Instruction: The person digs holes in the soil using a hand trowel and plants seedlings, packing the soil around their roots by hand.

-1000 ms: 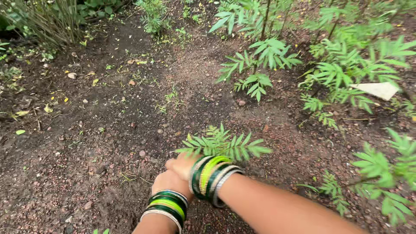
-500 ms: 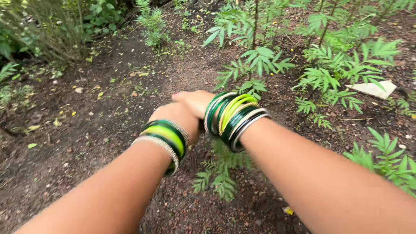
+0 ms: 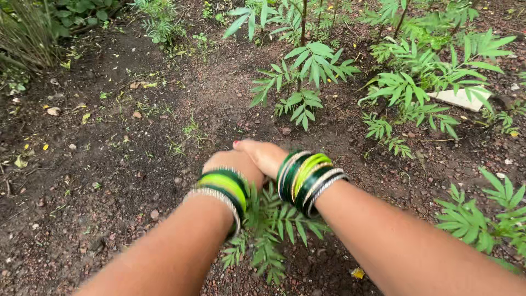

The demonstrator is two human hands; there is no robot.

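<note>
Head view, looking down at bare brown soil (image 3: 109,181) with scattered pebbles. Both hands meet at frame centre: left hand (image 3: 230,163) and right hand (image 3: 263,156) pressed side by side, the right lapping over the left, each wrist stacked with green and silver bangles (image 3: 307,178). Directly beneath the wrists, lower centre, a small seedling (image 3: 271,230) with feathery, saw-edged leaves spreads out. The hands appear closed together around its top or stem, but the fingers are hidden behind the knuckles, so the grip itself cannot be confirmed.

Surroundings: taller plants of the same leaf type (image 3: 307,71) at upper centre and upper right; a flat pale stone (image 3: 457,98) at right edge; grass clump (image 3: 22,33) upper left.

Handling note (judgement): a stem this thin likely bruises easily. Hold low near the soil line, keep it upright, apply even pressure from both sides, and avoid pulling on the leaves. The forearms cross over the foliage, so lifting them clear would avoid flattening fronds.
</note>
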